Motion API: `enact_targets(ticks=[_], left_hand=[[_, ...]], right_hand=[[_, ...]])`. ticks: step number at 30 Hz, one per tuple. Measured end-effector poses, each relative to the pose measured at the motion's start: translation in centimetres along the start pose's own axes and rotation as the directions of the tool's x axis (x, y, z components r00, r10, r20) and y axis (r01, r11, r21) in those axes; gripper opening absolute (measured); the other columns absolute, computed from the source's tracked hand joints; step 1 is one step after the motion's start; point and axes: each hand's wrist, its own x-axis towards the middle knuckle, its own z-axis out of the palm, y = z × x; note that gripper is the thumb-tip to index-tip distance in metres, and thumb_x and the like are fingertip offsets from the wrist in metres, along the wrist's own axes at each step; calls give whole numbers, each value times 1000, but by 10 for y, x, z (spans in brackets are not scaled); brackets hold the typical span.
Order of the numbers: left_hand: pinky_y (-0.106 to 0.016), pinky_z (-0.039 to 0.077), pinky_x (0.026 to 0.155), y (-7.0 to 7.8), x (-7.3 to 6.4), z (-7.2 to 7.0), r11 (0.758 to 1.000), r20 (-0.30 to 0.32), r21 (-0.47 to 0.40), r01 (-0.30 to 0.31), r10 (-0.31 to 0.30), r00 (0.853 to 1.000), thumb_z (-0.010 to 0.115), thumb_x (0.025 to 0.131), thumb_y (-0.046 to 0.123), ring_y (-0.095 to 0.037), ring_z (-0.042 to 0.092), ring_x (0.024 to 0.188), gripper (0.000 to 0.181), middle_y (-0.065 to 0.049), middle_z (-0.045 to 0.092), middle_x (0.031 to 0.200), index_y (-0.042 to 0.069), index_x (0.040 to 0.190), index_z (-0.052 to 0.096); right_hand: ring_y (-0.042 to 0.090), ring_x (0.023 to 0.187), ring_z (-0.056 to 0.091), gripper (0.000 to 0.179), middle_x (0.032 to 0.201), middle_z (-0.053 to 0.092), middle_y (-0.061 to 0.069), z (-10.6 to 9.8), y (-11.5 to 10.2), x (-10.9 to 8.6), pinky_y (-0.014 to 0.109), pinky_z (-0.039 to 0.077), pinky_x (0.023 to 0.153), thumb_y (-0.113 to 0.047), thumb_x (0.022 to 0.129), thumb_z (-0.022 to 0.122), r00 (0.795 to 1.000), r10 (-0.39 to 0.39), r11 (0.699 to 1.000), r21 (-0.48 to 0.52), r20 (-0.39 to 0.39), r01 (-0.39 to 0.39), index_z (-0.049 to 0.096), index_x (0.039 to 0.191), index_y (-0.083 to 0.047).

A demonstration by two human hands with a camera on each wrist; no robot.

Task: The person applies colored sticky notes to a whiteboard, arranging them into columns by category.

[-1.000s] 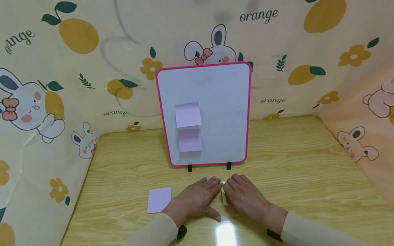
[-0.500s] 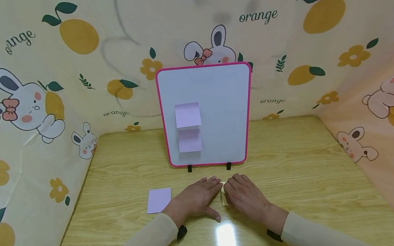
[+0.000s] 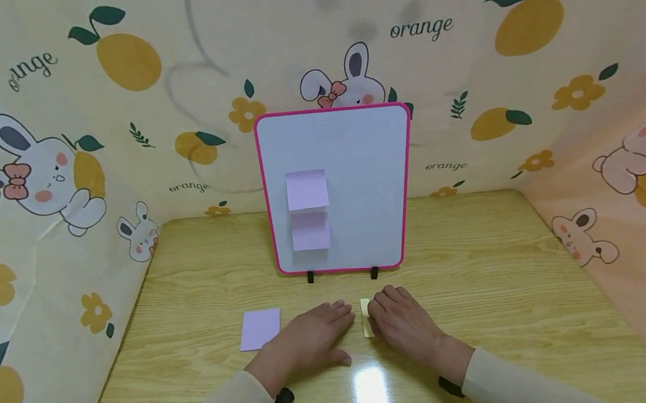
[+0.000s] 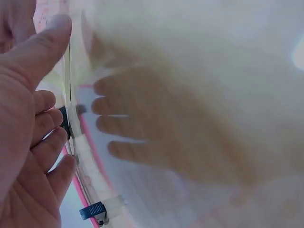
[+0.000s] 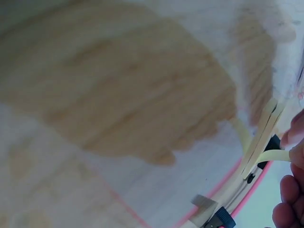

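Note:
My right hand (image 3: pixel 400 317) pinches a yellow sticky note (image 5: pixel 274 155), which curves up from the yellow sticky-note pad (image 3: pixel 366 318) lying on the table in the right wrist view. In the head view only a narrow strip of the pad shows to the left of that hand. My left hand (image 3: pixel 315 335) rests low over the table with its fingers straight, a small gap left of the pad, and holds nothing. Beside its wrist lies a lilac sticky-note pad (image 3: pixel 260 329), its lower right corner hidden by the hand.
Behind the hands a whiteboard (image 3: pixel 368 223) with a pink frame stands upright on black feet (image 3: pixel 310 277). Two lilac notes, an upper note (image 3: pixel 307 190) and a lower note (image 3: pixel 311 232), stick to its left half. Printed cloth (image 3: pixel 179 40) surrounds the wooden table (image 3: pixel 481 264).
My left hand has drawn back to the left, off the edge of the yellow pad, so more of the pad shows. The right hand has barely moved.

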Motion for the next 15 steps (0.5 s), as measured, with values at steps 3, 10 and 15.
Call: enact_targets(ticks=[3, 10, 15], left_hand=[[-36, 32, 130, 7, -7, 1, 997, -9, 52, -57, 58, 998, 60, 102, 58, -22, 38, 157, 77, -8, 44, 166, 8, 159, 46], [-34, 35, 128, 20, -6, 8, 977, -34, 142, -159, 165, 986, 48, 106, 61, -19, 41, 155, 76, -8, 45, 166, 8, 161, 44], [-34, 35, 128, 21, -3, 14, 981, -25, 123, -148, 152, 988, 41, 108, 62, -19, 40, 155, 75, -7, 45, 166, 10, 161, 44]], right_hand=[[20, 79, 46, 14, 81, 51, 0, -2, 0, 0, 29, 38, 67, -16, 98, 47, 1000, 5, 1000, 2, 12, -5, 50, 85, -12], [19, 78, 46, 13, 80, 50, -1, -3, 0, 1, 29, 37, 67, -15, 93, 60, 1000, 2, 1000, -3, 7, -2, 51, 85, -13], [19, 79, 46, 19, 81, 53, -2, -4, 0, 3, 29, 38, 68, -15, 90, 71, 1000, 5, 1000, 4, 18, -6, 53, 86, -14]])
